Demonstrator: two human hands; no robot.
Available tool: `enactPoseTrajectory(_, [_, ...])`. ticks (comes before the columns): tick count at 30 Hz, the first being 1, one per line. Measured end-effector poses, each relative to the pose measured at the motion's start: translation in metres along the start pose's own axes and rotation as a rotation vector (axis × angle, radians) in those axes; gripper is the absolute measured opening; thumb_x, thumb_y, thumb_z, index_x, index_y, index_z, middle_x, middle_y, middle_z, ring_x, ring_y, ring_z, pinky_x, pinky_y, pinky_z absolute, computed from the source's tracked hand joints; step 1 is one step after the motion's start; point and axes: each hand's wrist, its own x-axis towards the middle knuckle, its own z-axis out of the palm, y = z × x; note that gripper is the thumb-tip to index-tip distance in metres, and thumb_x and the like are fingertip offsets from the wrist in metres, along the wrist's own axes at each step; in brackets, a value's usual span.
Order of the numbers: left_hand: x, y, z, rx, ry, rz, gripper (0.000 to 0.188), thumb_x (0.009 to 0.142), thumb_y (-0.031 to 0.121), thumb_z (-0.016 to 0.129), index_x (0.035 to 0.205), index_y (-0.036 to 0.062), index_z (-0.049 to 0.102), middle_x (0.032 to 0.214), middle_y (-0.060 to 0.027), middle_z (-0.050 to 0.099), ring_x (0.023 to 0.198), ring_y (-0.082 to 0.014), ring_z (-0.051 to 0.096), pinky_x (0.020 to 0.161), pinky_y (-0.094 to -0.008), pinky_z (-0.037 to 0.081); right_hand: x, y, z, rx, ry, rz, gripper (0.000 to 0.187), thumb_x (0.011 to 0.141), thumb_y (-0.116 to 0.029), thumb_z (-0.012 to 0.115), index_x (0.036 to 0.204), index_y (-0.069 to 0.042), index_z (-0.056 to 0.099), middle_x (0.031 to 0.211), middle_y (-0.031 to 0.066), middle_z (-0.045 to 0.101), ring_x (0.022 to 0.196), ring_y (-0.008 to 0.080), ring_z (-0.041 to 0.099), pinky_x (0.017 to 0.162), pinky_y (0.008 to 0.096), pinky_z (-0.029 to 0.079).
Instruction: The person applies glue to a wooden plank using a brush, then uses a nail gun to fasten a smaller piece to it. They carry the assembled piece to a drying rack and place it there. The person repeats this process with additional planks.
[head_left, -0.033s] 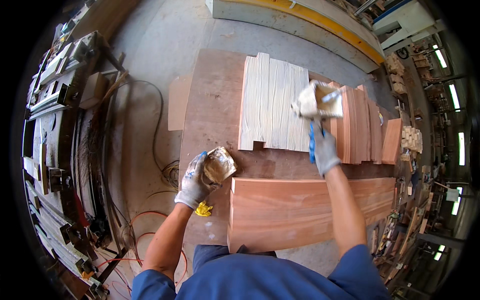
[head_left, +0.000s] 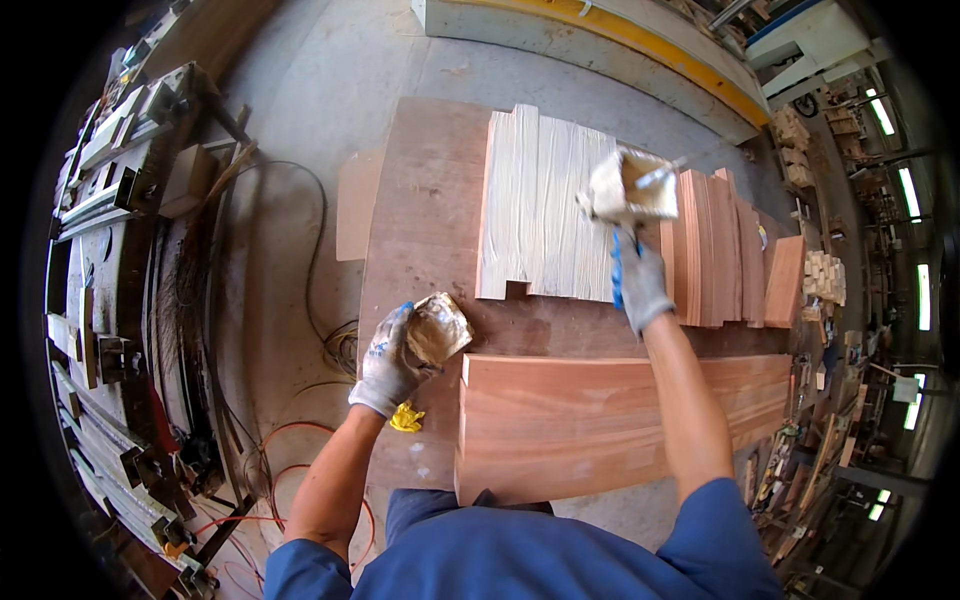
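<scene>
My left hand [head_left: 388,360], in a grey-white glove with blue fingertips, is closed round a small square-mouthed tub [head_left: 441,328] crusted with cream and brown residue. In my gloved right hand [head_left: 641,280] is a boxy, cream-crusted glue container [head_left: 630,187] with a dark opening; the fingers wrap its lower end, and a light strip shows at its mouth. This container is over the right edge of a row of boards [head_left: 550,205] streaked with white, glue-like coating. I cannot tell whether it touches them. Bare reddish-brown boards [head_left: 700,250] stand alongside to the right.
Nearest me, a thick stack of reddish boards [head_left: 600,420] lies across the brown worktable [head_left: 425,200]. A crumpled yellow scrap [head_left: 407,417] rests by my left wrist. Metal racking [head_left: 110,210] stands left, with a red hose [head_left: 290,430] on the floor. A yellow-edged machine [head_left: 620,40] is beyond.
My right hand and the glue container have shifted slightly left and away from me. My left hand keeps its place with the tub.
</scene>
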Motion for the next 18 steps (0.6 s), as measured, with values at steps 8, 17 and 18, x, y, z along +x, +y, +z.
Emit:
enactPoseTrajectory(8, [-0.007, -0.003, 0.002, -0.012, 0.060, 0.033, 0.106, 0.056, 0.022, 0.100, 0.147, 0.0039, 0.047, 0.143, -0.0190, 0.058, 0.130, -0.0390, 0.057, 0.111, -0.0456, 0.048, -0.061, 0.076, 0.024, -0.237, -0.032, -0.002, 0.039, 0.104, -0.042, 0.060, 0.085, -0.008, 0.061, 0.060, -0.0027, 0.044, 0.049, 0.0107, 0.042, 0.045, 0.0342, 0.038])
enactPoseTrajectory(17, [-0.004, -0.003, 0.004, -0.035, 0.068, 0.034, 0.108, 0.056, 0.021, 0.100, 0.148, 0.0038, 0.046, 0.145, -0.0192, 0.057, 0.133, -0.0394, 0.055, 0.113, -0.0452, 0.047, -0.099, 0.048, 0.020, -0.055, -0.033, 0.083, 0.039, 0.104, -0.044, 0.061, 0.082, -0.013, 0.052, 0.060, -0.0047, 0.044, 0.045, 0.0068, 0.038, 0.039, 0.0268, 0.032])
enactPoseTrajectory(18, [-0.003, -0.003, 0.003, -0.034, 0.061, 0.031, 0.108, 0.056, 0.021, 0.100, 0.148, 0.0039, 0.046, 0.145, -0.0192, 0.056, 0.133, -0.0394, 0.055, 0.113, -0.0452, 0.047, -0.085, 0.029, 0.031, -0.071, -0.042, 0.076, 0.040, 0.104, -0.045, 0.061, 0.082, -0.013, 0.052, 0.060, -0.0047, 0.045, 0.044, 0.0073, 0.038, 0.039, 0.0275, 0.032])
